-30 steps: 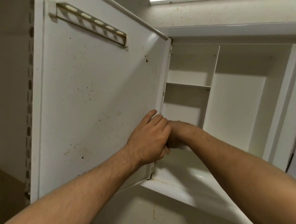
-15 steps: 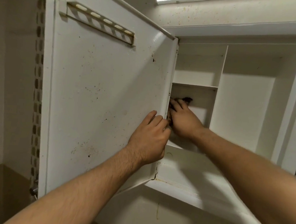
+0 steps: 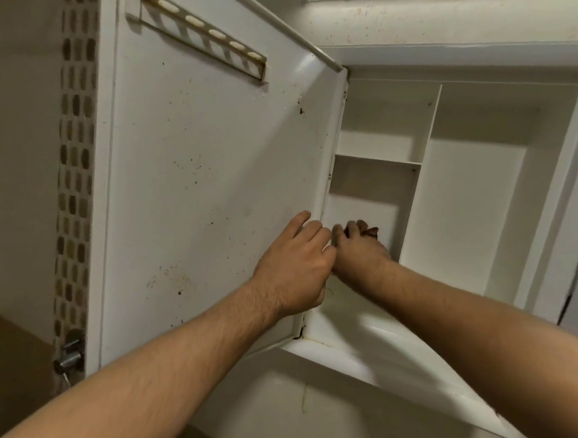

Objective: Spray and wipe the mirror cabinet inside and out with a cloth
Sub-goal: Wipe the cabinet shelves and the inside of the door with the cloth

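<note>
The white mirror cabinet (image 3: 463, 229) hangs open, its door (image 3: 198, 179) swung out to the left with a speckled, dirty inner face. My left hand (image 3: 294, 273) rests on that face close to the hinge edge, fingers lightly bent. Reaching into the lower left compartment, my right hand (image 3: 360, 253) holds a dark cloth (image 3: 371, 231) against the compartment's left and back walls. Only a bit of the cloth shows between and past the fingers. No spray bottle is in view.
A slotted holder rail (image 3: 204, 34) is fixed across the top of the door. A small shelf (image 3: 375, 161) divides the left compartments; a tall compartment lies to the right. The cabinet's bottom ledge (image 3: 391, 357) juts toward me. A metal fitting (image 3: 69, 354) sits by the mosaic strip at left.
My right hand came out from behind the left hand, swept the cloth up the compartment, then dropped slightly. The left hand stayed on the door. The view shifted a little right.
</note>
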Demonstrator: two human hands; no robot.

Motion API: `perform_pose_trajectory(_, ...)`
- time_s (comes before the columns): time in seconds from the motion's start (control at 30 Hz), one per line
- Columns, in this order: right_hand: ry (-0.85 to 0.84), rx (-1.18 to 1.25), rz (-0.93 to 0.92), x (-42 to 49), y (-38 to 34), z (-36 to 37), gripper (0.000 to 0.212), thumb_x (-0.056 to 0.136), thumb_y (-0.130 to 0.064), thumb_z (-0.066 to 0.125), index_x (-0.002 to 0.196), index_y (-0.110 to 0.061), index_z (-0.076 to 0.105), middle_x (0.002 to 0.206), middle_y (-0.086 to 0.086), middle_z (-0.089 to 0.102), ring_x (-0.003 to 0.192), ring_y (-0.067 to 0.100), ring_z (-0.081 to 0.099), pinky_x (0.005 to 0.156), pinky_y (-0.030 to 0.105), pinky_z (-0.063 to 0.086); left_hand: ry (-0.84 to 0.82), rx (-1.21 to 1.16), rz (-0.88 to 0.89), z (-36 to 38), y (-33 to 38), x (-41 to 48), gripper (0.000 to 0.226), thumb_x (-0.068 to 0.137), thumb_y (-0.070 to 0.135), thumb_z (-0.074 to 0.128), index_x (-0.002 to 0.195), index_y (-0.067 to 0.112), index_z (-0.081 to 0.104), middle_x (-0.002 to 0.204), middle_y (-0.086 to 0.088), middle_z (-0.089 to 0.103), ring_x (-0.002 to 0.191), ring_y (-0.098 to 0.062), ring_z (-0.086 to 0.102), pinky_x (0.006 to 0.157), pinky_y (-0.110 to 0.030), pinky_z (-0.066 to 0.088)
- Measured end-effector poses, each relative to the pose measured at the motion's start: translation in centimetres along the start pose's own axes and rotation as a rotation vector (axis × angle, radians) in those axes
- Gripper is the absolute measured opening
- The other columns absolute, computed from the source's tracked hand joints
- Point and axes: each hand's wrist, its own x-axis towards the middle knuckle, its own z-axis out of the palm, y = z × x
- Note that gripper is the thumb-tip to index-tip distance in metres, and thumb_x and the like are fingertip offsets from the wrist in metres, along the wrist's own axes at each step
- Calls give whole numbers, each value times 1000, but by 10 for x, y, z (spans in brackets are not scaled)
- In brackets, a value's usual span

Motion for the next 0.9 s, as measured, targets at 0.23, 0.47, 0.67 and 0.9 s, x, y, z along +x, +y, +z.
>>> perform_pose_trajectory(0.23, 103, -542, 148, 0, 55, -44, 36, 104, -40, 54, 128, -16, 67, 125, 12, 65, 118, 35, 58, 109, 56, 37, -177, 144, -57, 7, 8, 23, 62, 90, 34, 53, 145, 7, 45, 160, -20, 31, 152, -34, 21, 125, -54, -3)
perform_pose_trajectory(0.47, -163, 58, 47, -11, 10, -10, 30, 101, -10, 54, 129, -13, 63, 109, 7, 62, 109, 32, 65, 91, 43, 56, -349, 258, -30, 18, 7, 16, 68, 97, 42, 45, 155, 8, 34, 170, -19, 10, 158, -31, -2, 124, -56, -11)
perform_pose_trajectory(0.67, -222, 108, -74, -18, 27, -19, 26, 106, -32, 49, 125, -21, 63, 116, 6, 67, 95, 26, 59, 87, 38, 52, -300, 277, 8, 18, 1, 15, 62, 97, 43, 49, 151, 11, 45, 168, -18, 21, 158, -29, 8, 123, -54, -11)
perform_pose_trajectory(0.9, -115, -248, -59, -39, 31, -11, 54, 93, -55, 64, 136, -24, 58, 134, 4, 60, 125, 29, 52, 104, 46, 39, -235, 251, 19, 20, -3, 6, 63, 97, 37, 48, 153, 10, 40, 168, -16, 20, 158, -27, 7, 124, -50, -11)
